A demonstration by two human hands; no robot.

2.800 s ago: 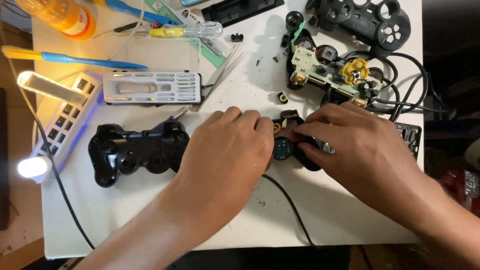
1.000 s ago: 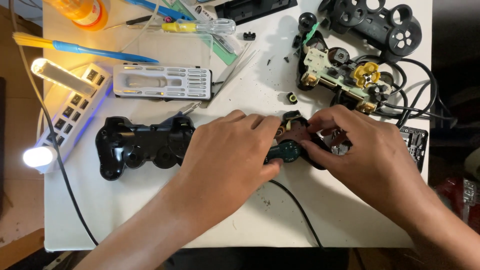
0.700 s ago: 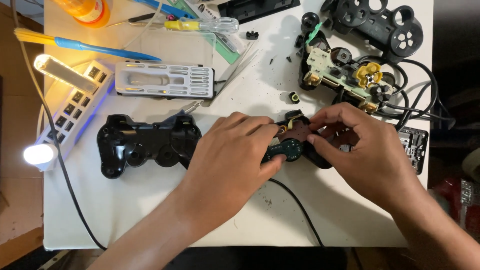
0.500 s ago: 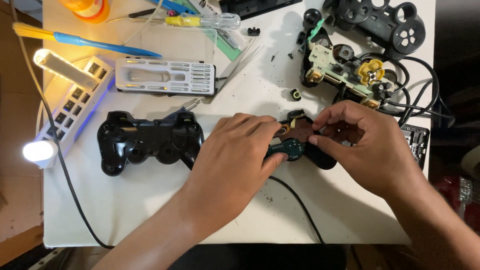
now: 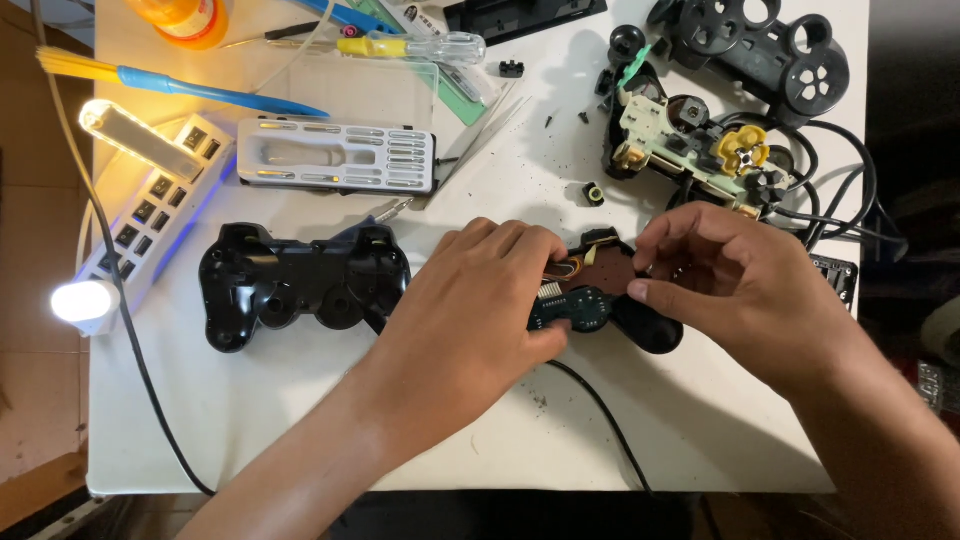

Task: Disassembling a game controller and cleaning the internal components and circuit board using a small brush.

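Note:
An opened black game controller [image 5: 600, 300] with a bare green circuit board lies on the white table [image 5: 300, 420] between my hands. My left hand [image 5: 470, 310] lies over its left half and presses it down. With fingertips pinched, my right hand [image 5: 740, 290] grips the board's upper right edge. A black cable [image 5: 600, 420] runs from the controller toward the table's front edge.
A black controller shell [image 5: 300, 285] lies left of my hands. A second taken-apart controller [image 5: 700, 150] and its black front cover [image 5: 760, 50] sit at the back right with wires. A white screwdriver-bit case [image 5: 335, 155], a lit white switch strip [image 5: 150, 220], screwdrivers and loose small parts lie behind.
My right hand has drawn back a little to the right and now pinches the board's edge. More of the circuit board shows. My left hand keeps its hold.

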